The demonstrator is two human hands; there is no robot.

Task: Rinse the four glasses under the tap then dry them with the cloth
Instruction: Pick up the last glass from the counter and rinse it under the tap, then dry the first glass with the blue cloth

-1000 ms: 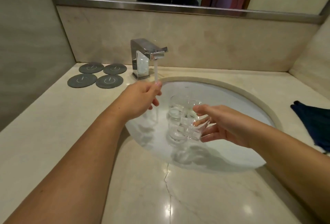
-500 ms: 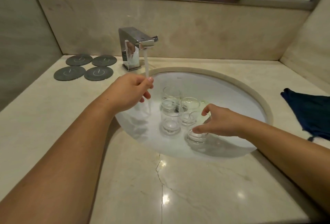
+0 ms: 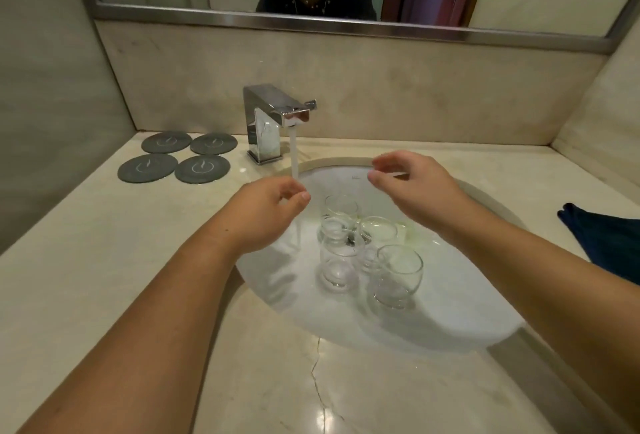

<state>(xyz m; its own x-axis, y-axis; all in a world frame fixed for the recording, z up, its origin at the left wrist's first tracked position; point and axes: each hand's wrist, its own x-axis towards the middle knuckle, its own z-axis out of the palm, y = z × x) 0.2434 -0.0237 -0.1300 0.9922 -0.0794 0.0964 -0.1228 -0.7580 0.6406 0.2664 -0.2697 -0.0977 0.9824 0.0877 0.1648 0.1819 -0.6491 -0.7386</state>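
You have four clear round drinking glasses (image 3: 398, 274) standing upright in a close cluster in the white oval basin (image 3: 450, 312). One square chrome tap (image 3: 273, 111) runs water at the far left rim. Four dark grey round coasters (image 3: 148, 167) lie far left on the beige marble surface (image 3: 86, 260), and one dark blue cloth (image 3: 606, 239) lies at the right edge. Your left hand (image 3: 266, 212) and right hand (image 3: 415, 191) hover above the glasses, fingers loosely curled, grasping nothing.

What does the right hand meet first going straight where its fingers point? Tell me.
Probably the water stream falling from the tap: the right hand points left towards it, nothing visible between. Depth is unclear, so it might pass in front.
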